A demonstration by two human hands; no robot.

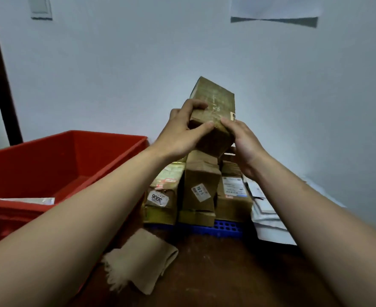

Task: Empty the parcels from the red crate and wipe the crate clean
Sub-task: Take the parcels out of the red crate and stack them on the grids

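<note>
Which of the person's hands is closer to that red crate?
The left. The left hand grips the brown parcel just right of the red crate's far corner; the right hand holds the parcel's other side, farther from the crate.

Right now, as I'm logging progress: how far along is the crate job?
Several parcels already sit stacked beside the red crate. The left hand and right hand hold a brown parcel above the stack. A flat packet remains inside; the folded cloth lies unused, so wiping is left.
</note>
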